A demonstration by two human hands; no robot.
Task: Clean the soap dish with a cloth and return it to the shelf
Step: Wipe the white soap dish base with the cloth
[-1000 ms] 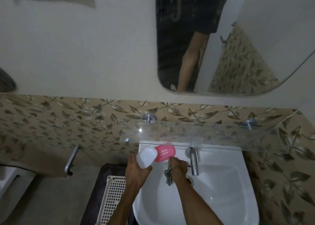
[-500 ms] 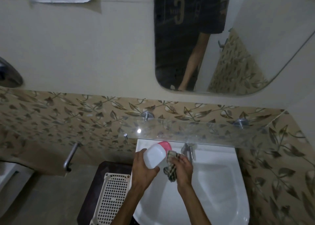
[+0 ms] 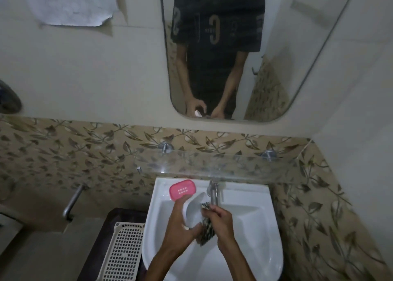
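Observation:
My left hand [image 3: 177, 223] grips the white soap dish [image 3: 194, 209] over the white sink [image 3: 251, 227], tilted so its hollow side faces right. Pressed against that hollow is a dark checked cloth [image 3: 205, 229], bunched in my right hand [image 3: 221, 219]. The dish's pink slotted insert [image 3: 182, 189] lies flat on the sink's back left rim, apart from both hands. Above the sink runs the glass shelf [image 3: 212, 163], fixed to the leaf-patterned tiles.
A metal tap [image 3: 213, 192] stands just behind my right hand. A white perforated basket [image 3: 123, 251] sits on a dark surface left of the sink. A metal pipe [image 3: 72, 200] juts from the left wall. The mirror [image 3: 234, 53] hangs above.
Both hands came down and nearer over the basin. The white dish turned its hollow toward the cloth, and the pink insert now lies uncovered on the rim.

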